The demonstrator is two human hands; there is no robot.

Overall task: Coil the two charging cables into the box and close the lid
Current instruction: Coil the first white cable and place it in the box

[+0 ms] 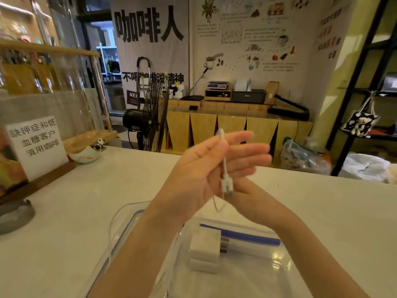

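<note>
My left hand (199, 168) is raised above the table, palm toward me and fingers pointing right. Its thumb presses a white charging cable (225, 166) against the palm. The cable's plug ends (227, 187) hang at the heel of the hand. The loose run of the cable (110, 233) trails down and left over the table. My right hand (250, 196) sits just behind the left hand, its fingers hidden. Below, a clear plastic box (279, 267) holds two white charger blocks (205, 249) and a blue strip (240, 235). A clear lid (129, 224) lies at the box's left.
A white table (86, 190) carries a paper sign on a wooden stand (36, 145), a panda dish (86, 154) and a grey round base (15, 216) at the left. A fan (150, 117) and wooden counters stand beyond the far edge.
</note>
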